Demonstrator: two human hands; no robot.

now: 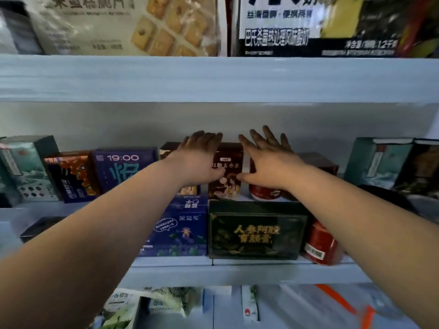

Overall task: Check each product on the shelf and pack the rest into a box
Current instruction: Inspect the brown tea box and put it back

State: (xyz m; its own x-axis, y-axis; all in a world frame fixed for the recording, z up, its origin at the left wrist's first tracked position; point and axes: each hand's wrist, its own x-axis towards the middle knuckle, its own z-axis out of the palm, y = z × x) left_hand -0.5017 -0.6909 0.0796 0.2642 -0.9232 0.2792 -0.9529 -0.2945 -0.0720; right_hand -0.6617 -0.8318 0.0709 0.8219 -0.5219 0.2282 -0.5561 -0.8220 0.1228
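On the shelf (pixel 213 267) I see the tall tea box (pixel 226 172) behind the flat box (pixel 256 231), between my left hand (pixel 202 157) and right hand (pixel 268 160), with a can (pixel 263 193) to its right.

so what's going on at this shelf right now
A person reaches both bare hands into the shelf. The left hand and right hand are spread open on either side of a dark red box in the back row, not yet gripping it. The black box with gold lettering sits in front of it.
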